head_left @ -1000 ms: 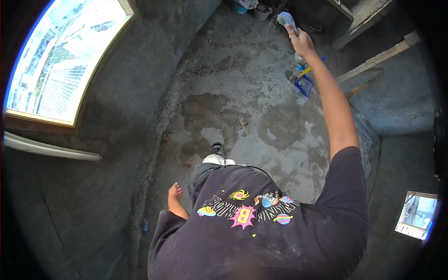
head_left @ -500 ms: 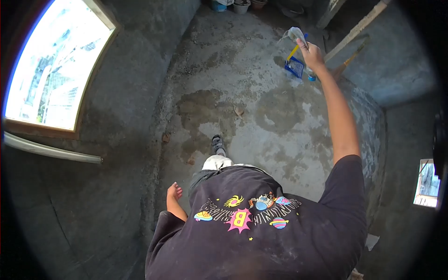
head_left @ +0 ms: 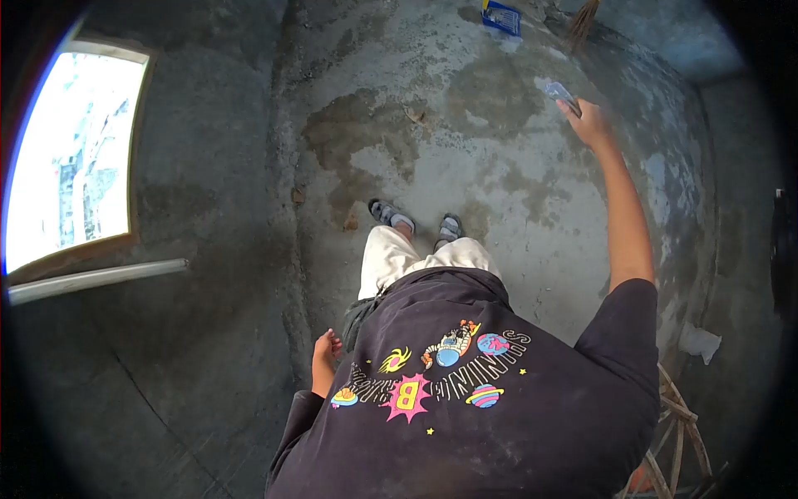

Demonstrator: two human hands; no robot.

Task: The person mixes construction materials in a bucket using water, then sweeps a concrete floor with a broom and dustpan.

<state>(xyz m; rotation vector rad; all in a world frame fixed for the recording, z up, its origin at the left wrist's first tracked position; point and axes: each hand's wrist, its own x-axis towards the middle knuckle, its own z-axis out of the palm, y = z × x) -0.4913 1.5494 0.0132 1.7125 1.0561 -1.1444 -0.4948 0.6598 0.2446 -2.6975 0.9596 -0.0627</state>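
Note:
My right hand [head_left: 592, 122] is stretched out ahead over the floor, with its fingers wrapped round a clear plastic bottle [head_left: 562, 93]. One end of the bottle sticks out past the thumb; the hand covers the rest. My left hand [head_left: 327, 343] hangs low by my left hip, fingers loosely bent and a little apart, with nothing in it. Beneath both hands is the grey concrete floor [head_left: 515, 241], marked with dark wet patches [head_left: 341, 137].
A blue dustpan [head_left: 502, 18] lies at the far side near a broom's bristles [head_left: 583, 23]. Small rubble pieces [head_left: 351, 222] dot the floor. A pale pipe [head_left: 100, 279] runs under the window [head_left: 79, 158]. To my right are a whitish container [head_left: 700, 343] and wooden strips [head_left: 682, 416].
My right hand has come back and down from near the dustpan, still gripping the bottle. The view has tilted nearer my feet, and both shoes now show. My left hand stays by my hip.

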